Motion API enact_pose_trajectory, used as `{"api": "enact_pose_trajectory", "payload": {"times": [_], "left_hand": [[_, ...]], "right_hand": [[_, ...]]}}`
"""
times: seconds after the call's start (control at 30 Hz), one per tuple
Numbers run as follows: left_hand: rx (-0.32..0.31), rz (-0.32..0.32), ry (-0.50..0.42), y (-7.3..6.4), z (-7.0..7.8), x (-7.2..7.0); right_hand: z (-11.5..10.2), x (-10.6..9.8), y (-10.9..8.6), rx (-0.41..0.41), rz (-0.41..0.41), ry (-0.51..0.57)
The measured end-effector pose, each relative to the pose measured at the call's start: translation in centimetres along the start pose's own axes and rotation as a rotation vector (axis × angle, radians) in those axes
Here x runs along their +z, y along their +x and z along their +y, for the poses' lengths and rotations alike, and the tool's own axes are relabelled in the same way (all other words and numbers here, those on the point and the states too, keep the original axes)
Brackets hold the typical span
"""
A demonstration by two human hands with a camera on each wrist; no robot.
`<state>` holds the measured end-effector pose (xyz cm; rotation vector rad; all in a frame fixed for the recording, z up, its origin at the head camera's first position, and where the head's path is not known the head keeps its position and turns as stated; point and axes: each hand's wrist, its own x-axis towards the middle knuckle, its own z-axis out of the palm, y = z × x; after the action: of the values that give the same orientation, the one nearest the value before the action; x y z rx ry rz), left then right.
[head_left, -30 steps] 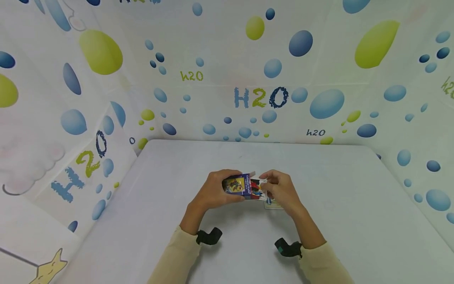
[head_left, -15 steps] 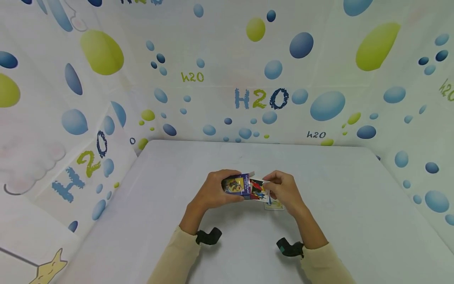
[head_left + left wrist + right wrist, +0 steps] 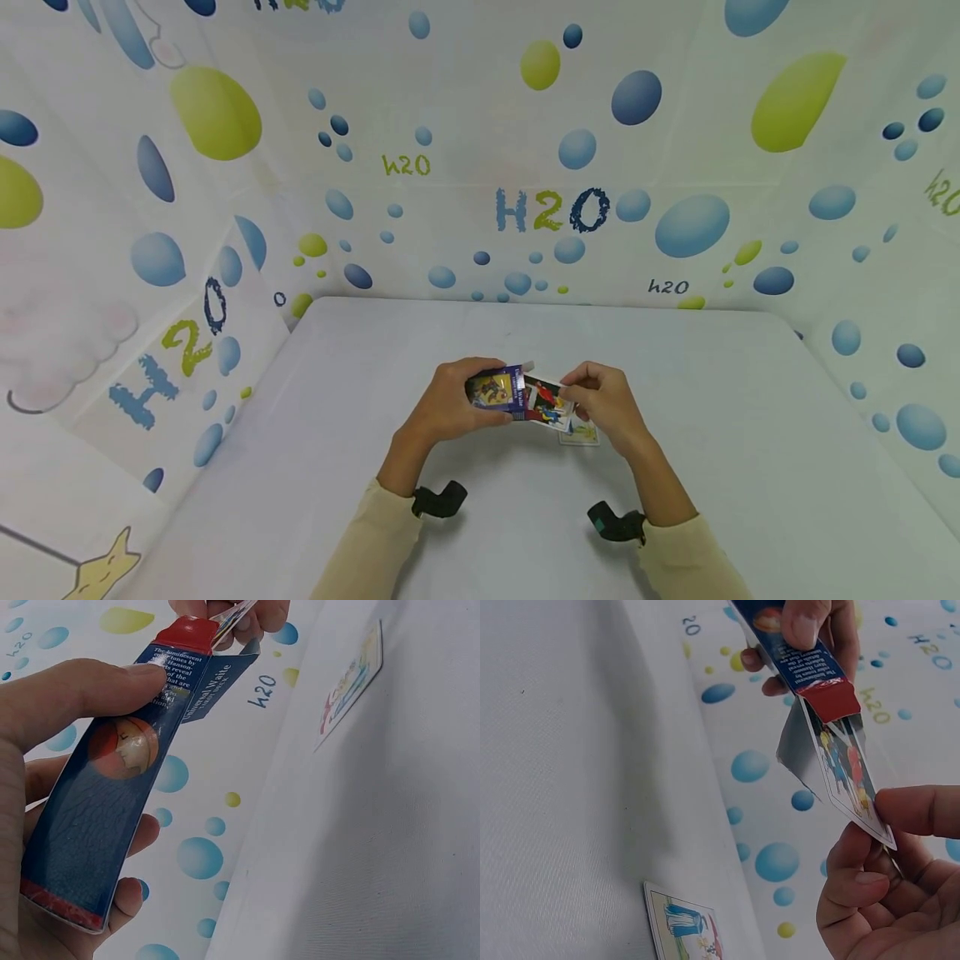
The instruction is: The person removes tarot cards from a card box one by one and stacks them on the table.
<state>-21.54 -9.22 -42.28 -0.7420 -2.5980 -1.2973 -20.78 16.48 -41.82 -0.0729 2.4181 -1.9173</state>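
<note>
My left hand (image 3: 450,400) grips a dark blue tarot card box (image 3: 112,772) with red ends, its flap standing open toward the right. From that open end sticks a tarot card (image 3: 550,404) with a black, red and yellow picture, partly inside the box. My right hand (image 3: 609,404) pinches the card's outer end between thumb and fingers, as the right wrist view shows up close. Below it, on the table, lies another tarot card (image 3: 581,433), face up, with a blue-robed figure (image 3: 686,921) printed on it. Box and held card are raised above the table.
The white table (image 3: 337,367) spreads around both hands. Behind and beside it hang white sheets (image 3: 450,83) printed with blue and green drops and H2O lettering. Black wrist cameras (image 3: 441,499) sit at both cuffs.
My right hand has moved slightly right, drawing the tarot card farther out of the box and tilting it. My left hand and the box have shifted only a little left.
</note>
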Motion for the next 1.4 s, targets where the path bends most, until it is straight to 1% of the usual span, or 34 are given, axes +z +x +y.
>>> {"api": "enact_pose_trajectory", "payload": {"times": [0.2,0.5,0.77,0.87,0.97,1.1,1.27,1.4], "left_hand": [[-0.018,-0.007,-0.009,-0.06,0.13,-0.11],[-0.049,0.011,0.004,0.0,0.18,-0.19],[-0.054,0.041,0.017,-0.03,-0.05,-0.21],[-0.045,0.046,0.015,-0.04,-0.18,-0.21],[-0.03,0.038,-0.001,-0.01,-0.23,-0.19],[-0.022,0.01,-0.021,-0.03,-0.08,-0.14],[-0.028,-0.023,-0.018,0.0,0.16,-0.05],[-0.013,-0.034,-0.026,0.0,0.13,-0.09]], "right_hand": [[-0.09,-0.14,-0.08,-0.007,0.007,-0.016],[-0.29,-0.57,-0.08,-0.018,-0.002,-0.003],[-0.38,-0.68,0.0,-0.007,-0.007,-0.02],[-0.32,-0.72,0.04,-0.008,-0.012,-0.025],[-0.15,-0.71,0.08,-0.008,-0.018,-0.036],[0.03,-0.62,0.04,-0.022,-0.029,-0.066],[0.1,-0.45,0.01,-0.049,-0.042,-0.089],[0.14,-0.3,0.05,-0.061,-0.05,-0.093]]}}
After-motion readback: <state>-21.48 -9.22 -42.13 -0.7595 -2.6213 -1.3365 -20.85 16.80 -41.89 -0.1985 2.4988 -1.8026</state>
